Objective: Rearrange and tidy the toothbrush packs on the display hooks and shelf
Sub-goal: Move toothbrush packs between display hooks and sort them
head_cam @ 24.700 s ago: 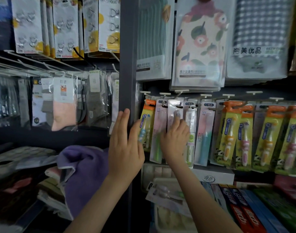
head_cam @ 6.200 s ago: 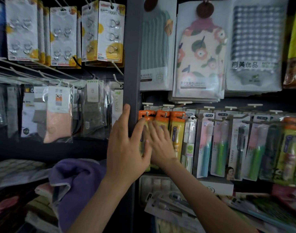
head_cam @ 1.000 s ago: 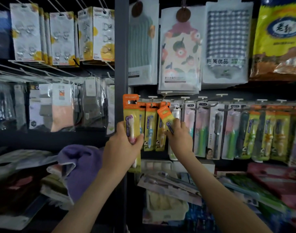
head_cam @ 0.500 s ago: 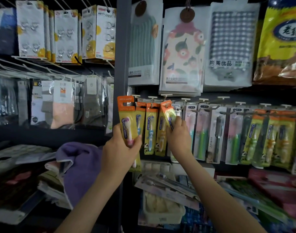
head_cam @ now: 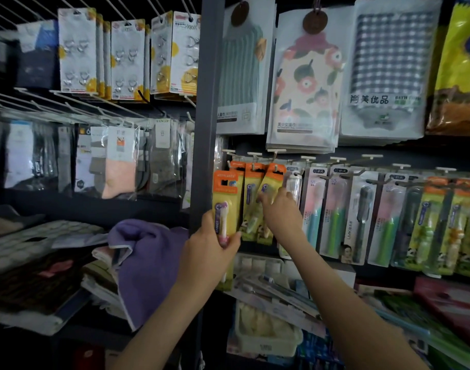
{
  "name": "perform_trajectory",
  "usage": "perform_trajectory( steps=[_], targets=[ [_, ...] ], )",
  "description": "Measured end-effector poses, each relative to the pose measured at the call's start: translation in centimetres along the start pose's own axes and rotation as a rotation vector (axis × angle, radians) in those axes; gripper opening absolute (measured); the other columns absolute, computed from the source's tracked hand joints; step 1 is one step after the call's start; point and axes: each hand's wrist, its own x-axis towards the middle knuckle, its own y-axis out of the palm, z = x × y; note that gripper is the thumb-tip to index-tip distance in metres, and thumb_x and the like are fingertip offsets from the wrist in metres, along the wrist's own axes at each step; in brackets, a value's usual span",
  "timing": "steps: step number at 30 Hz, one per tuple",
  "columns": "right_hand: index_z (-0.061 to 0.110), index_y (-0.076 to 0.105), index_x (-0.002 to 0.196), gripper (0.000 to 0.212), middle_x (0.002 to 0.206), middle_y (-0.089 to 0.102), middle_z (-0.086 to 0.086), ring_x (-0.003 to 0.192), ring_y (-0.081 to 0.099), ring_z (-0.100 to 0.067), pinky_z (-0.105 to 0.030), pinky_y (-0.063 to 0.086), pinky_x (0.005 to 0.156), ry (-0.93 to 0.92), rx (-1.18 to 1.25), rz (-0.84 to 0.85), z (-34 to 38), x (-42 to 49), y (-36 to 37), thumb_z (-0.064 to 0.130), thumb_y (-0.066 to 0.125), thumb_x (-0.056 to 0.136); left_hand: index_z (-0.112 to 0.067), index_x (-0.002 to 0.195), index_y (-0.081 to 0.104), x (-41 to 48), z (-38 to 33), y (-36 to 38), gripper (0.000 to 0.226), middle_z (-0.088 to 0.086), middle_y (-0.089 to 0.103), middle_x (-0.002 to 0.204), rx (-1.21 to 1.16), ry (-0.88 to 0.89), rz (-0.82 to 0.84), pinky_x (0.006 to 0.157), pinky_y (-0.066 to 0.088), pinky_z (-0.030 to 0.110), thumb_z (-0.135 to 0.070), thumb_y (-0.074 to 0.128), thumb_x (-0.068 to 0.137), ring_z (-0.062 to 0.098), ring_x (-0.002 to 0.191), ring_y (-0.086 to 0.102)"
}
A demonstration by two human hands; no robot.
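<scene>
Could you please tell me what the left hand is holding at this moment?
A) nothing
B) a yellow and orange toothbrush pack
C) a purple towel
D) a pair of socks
B: the left hand grips the yellow and orange toothbrush pack by its lower half, off the hooks and in front of the dark post, while the purple towel lies apart on the shelf.

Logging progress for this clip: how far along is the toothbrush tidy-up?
Done: two orange-and-yellow toothbrush packs hang together on the leftmost hooks. In hand: the right hand grips a tilted pack at its hook; the left hand holds a fourth pack off the hooks. Left: matching packs hang far right among green-handled packs, and loose packs lie askew below.
</scene>
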Motion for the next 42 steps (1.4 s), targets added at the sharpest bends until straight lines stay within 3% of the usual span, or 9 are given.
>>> perform_trajectory(
  steps=[4,7,9,15,20,24,27,30,42],
  targets=[
    [0.016,0.053,0.111,0.032,0.085,0.064,-0.004,0.077,0.062,-0.022,-0.031,0.046,0.064,-0.161,0.678,0.101,1.6,-4.5,-1.7,0.043,0.042,0.097,-0.016,0.13,0.042,-0.3,-0.4,0.2,0.056,0.009,0.069,0.101,0.051,0.018,0.047,0.065,0.04,0.031,-0.042,0.063,0.084,0.032,0.094,0.064],
    [0.023,0.053,0.093,0.01,0.075,0.06,0.014,0.073,0.057,-0.005,-0.023,0.045,0.07,-0.229,0.835,0.308,2.5,-6.4,-1.6,0.031,0.049,0.097,-0.015,0.131,0.038,-0.2,-1.3,0.4,0.056,0.01,0.065,0.108,0.088,0.049,0.104,0.064,0.03,0.029,-0.04,0.061,0.086,0.033,0.1,0.061],
    [0.017,0.053,0.083,0.017,0.073,0.058,0.01,0.072,0.055,-0.007,-0.026,0.044,0.072,-0.181,0.927,0.327,2.8,-6.2,-1.7,0.026,0.049,0.097,-0.016,0.134,0.035,0.0,-1.7,0.3,0.059,0.009,0.064,0.112,0.068,0.076,0.147,0.064,0.029,0.028,-0.041,0.061,0.086,0.033,0.103,0.06],
    [0.006,0.047,0.108,0.026,0.093,0.059,-0.001,0.083,0.059,-0.01,-0.023,0.05,0.072,-0.144,1.095,0.474,3.4,-6.7,-2.3,0.029,0.046,0.097,-0.011,0.138,0.029,1.5,-1.5,-0.7,0.059,0.016,0.062,0.116,0.127,0.205,0.151,0.071,0.042,0.039,-0.035,0.056,0.091,0.038,0.103,0.059],
    [0.018,0.041,0.116,0.036,0.08,0.051,0.008,0.069,0.054,-0.009,-0.027,0.047,0.063,-0.009,0.923,0.402,2.8,-5.3,-1.1,0.037,0.059,0.091,-0.014,0.14,0.031,1.6,-1.2,-1.1,0.069,0.004,0.057,0.126,0.227,0.365,0.296,0.078,0.045,0.034,-0.05,0.055,0.086,0.025,0.111,0.056],
    [0.018,0.046,0.123,0.037,0.089,0.047,0.001,0.08,0.049,-0.015,-0.031,0.043,0.074,-0.109,0.715,0.262,1.5,-4.1,-0.5,0.039,0.053,0.093,-0.006,0.125,0.056,2.7,0.5,-2.1,0.059,0.012,0.059,0.12,0.249,0.637,-0.051,0.097,0.04,0.039,-0.047,0.051,0.084,0.03,0.112,0.055],
    [0.01,0.046,0.134,0.044,0.109,0.046,-0.01,0.101,0.047,-0.023,-0.03,0.04,0.089,-0.33,0.275,0.082,1.3,-3.4,-0.1,0.028,0.053,0.094,-0.009,0.139,0.044,4.7,1.7,-2.2,0.064,0.018,0.036,0.146,0.359,0.596,-0.164,0.115,0.017,0.045,-0.041,0.048,0.085,0.033,0.138,0.026],
    [0.009,0.037,0.141,0.056,0.123,0.048,-0.01,0.113,0.047,-0.024,-0.031,0.04,0.093,-0.368,0.169,0.074,1.9,-2.6,0.9,0.028,0.056,0.092,-0.014,0.149,0.027,6.0,3.0,-1.2,0.075,0.017,0.013,0.156,0.41,0.526,-0.089,0.116,0.003,0.045,-0.043,0.046,0.082,0.032,0.144,0.008],
    [0.002,0.046,0.116,0.033,0.112,0.053,-0.014,0.098,0.055,-0.032,-0.038,0.048,0.066,-0.314,0.036,-0.14,4.8,0.7,5.0,0.029,0.047,0.097,-0.022,0.149,0.018,6.8,4.5,0.4,0.09,0.012,0.004,0.157,0.365,0.541,-0.149,0.117,0.008,0.047,-0.043,0.062,0.073,0.03,0.146,0.005]
  ],
)
